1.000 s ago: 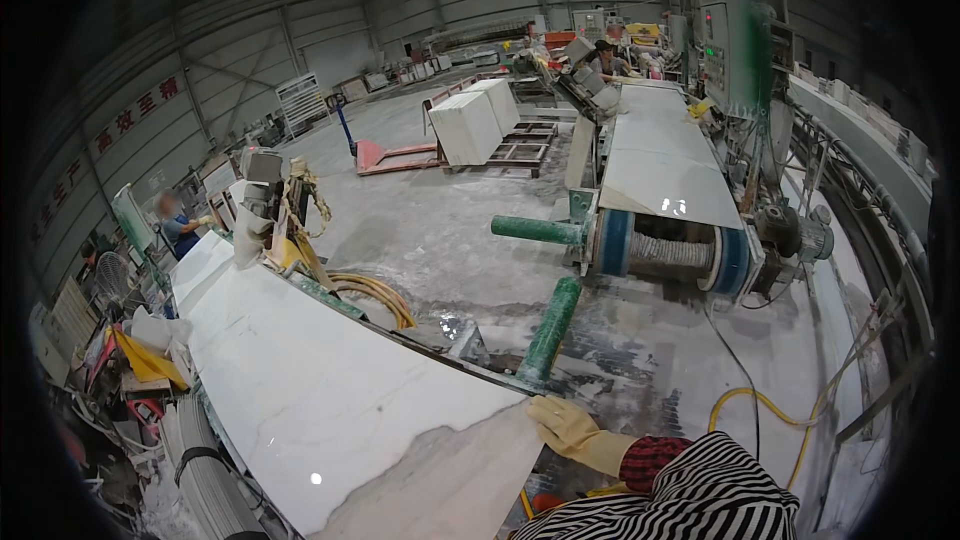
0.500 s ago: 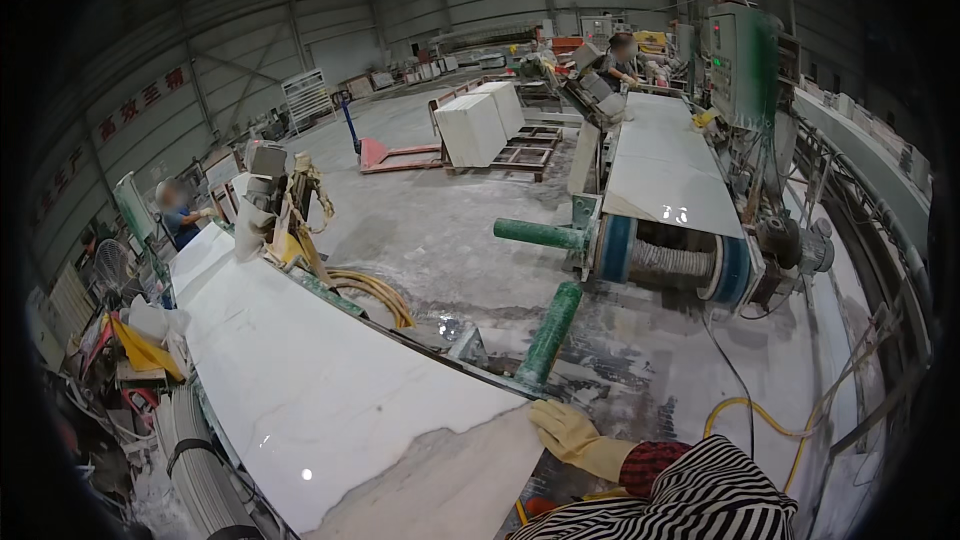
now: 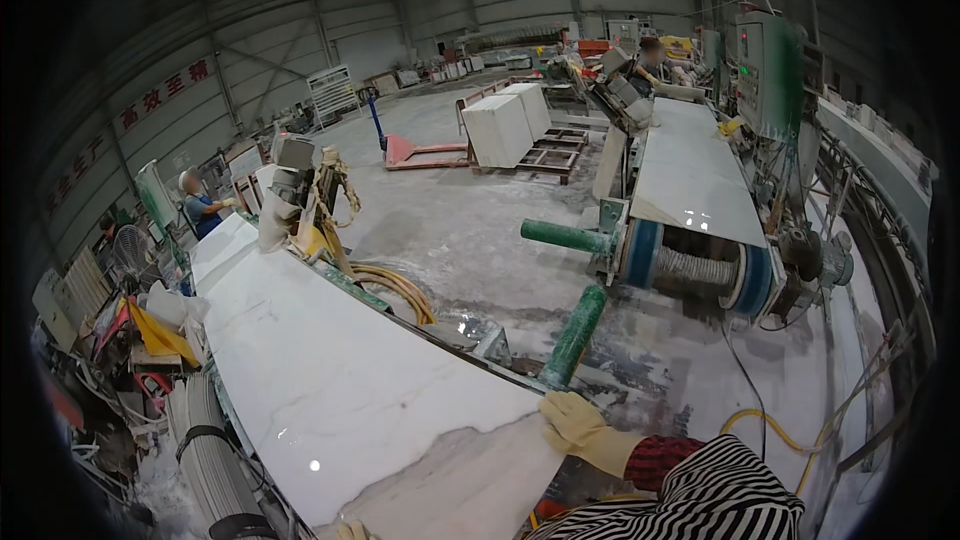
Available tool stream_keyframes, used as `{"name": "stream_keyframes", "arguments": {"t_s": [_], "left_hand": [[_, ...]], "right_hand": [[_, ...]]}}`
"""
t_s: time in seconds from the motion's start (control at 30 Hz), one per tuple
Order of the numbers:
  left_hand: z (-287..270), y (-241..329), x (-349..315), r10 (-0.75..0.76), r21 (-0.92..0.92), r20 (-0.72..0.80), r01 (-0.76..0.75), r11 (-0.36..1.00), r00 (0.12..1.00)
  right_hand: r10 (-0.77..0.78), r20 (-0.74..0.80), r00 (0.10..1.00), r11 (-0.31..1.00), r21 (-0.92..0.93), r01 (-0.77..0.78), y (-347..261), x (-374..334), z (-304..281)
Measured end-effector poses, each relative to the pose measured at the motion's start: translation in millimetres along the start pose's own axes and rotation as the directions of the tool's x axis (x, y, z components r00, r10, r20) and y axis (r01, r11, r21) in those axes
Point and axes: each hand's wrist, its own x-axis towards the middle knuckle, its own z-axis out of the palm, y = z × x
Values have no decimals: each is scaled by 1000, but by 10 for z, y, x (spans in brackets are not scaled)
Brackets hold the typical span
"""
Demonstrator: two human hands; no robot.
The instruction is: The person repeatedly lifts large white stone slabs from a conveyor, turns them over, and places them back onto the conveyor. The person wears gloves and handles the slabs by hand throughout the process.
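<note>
R hand [image 3: 582, 428] on slab [image 3: 370, 390] corner, L hand [image 3: 352, 531] fingertips at near edge; can't tell if either grips. Slab's betw. & ahead of hands; prob. heavy, stiff, brittle, slick: hold opp. edges.

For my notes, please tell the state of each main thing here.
Near slab: lying flat, glossy
Right hand: gloved, on slab's corner
Left hand: gloved, mostly out of frame
Far slab: lying flat
Control box: lights lit
Yellow floor hose: curved
Fan: running or stopped, unclear
</note>
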Motion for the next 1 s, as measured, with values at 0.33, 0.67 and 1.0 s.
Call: {"name": "stream_keyframes", "arguments": {"t_s": [0.33,0.67,1.0], "left_hand": [[-275,495,703,-248,283,159,196,939,956],[-232,492,646,-258,115,92,247,962,962],[-243,504,635,-282,203,169,246,948,944]], "right_hand": [[113,-108,988,989,-80,-122,-40,203,480],[7,-117,993,977,-210,-32,60,139,541],[345,30,938,938,-47,-344,130,-671,-248]]}}
